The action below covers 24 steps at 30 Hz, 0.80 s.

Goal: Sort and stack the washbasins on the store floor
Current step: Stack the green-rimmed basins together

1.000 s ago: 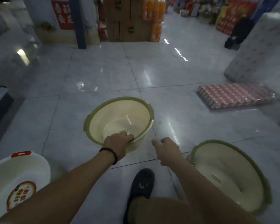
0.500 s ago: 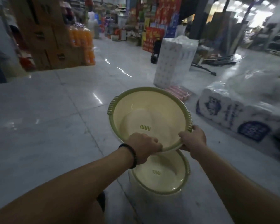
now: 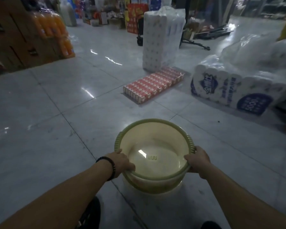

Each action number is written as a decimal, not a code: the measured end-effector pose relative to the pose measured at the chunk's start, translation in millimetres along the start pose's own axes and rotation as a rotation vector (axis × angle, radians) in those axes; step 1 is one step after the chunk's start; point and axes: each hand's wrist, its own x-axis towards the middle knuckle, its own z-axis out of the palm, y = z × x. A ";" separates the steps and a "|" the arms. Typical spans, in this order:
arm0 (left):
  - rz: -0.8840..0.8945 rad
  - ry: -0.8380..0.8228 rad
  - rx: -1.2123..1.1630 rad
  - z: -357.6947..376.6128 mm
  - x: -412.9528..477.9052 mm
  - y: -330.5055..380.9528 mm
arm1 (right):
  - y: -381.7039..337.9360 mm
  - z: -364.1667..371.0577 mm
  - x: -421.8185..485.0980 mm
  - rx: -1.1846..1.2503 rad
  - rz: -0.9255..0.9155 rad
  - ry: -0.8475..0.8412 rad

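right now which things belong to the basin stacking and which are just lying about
Job: cream plastic washbasin with green rim, gripped by left hand and right hand; matching green-rimmed basin beneath it.
Lying about: flat red carton pack; wrapped toilet-roll bundle; tall white wrapped stack; orange drink bottles.

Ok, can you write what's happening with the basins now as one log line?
step: nesting | left hand: grips top washbasin rim | right hand: grips rim | lower washbasin: under it, on floor

Lighting is dim overall, with a cold bluish cast. White streaks of glare mark the glossy floor (image 3: 56,100), and one glint sits inside the basin (image 3: 153,146). Wide-angle bending shows at the edges; background detail is soft.
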 end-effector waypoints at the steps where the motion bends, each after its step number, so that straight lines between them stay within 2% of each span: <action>1: -0.057 -0.062 -0.052 1.7 6.2 3.2 | 6.2 6.9 5.3 -0.019 -0.001 -0.009; 4: -0.157 -0.199 -0.216 3.6 23.6 15.7 | 23.1 26.0 17.9 -0.132 -0.011 0.008; 10: -0.239 -0.198 -0.526 10.3 47.4 27.3 | 50.8 46.0 49.0 -0.275 0.011 0.046; 14: -0.238 -0.303 -0.621 22.3 60.2 33.7 | 63.6 54.7 57.9 -0.348 0.089 0.031; 19: -0.241 -0.266 -0.693 24.5 67.0 40.7 | 70.7 56.9 67.0 -0.382 0.120 0.035; 24: -0.255 -0.284 -0.707 23.2 59.8 33.6 | 63.7 57.7 67.7 -0.268 0.175 0.001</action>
